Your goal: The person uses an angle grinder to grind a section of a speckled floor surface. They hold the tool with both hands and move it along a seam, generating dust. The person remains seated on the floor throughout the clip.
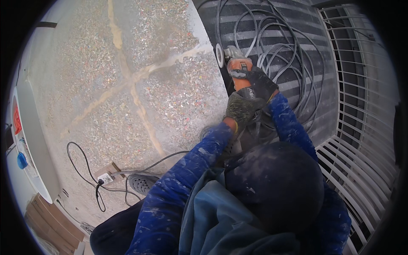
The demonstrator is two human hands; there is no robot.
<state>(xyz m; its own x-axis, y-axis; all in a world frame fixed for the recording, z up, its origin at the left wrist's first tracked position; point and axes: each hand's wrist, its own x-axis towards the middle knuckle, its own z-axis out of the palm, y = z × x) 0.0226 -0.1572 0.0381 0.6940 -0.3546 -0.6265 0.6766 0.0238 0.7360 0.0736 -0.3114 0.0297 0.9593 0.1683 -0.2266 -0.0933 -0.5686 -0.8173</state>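
Both my hands are closed on an orange and grey angle grinder (243, 84). My right hand (261, 82), in a dark work glove, wraps its body near the head. Closer to me, my left hand (244, 107), in a grey-green knit glove, grips the rear part. The grinder's pale round disc (219, 55) stands on edge beside the rim of a speckled slab (182, 97). Whether the disc touches that rim I cannot tell. White dust marks my blue sleeves. A dark rounded cloth shape (276, 182) hides what lies below my wrists.
Grey cable (293, 55) lies in loose loops over dark striped flooring (327, 106). White railing (340, 76) bounds the right side. At left, a white plug block (105, 178) with black cord lies near a grey shoe (143, 183). Cardboard (51, 221) sits lower left, beneath a white ledge (36, 157).
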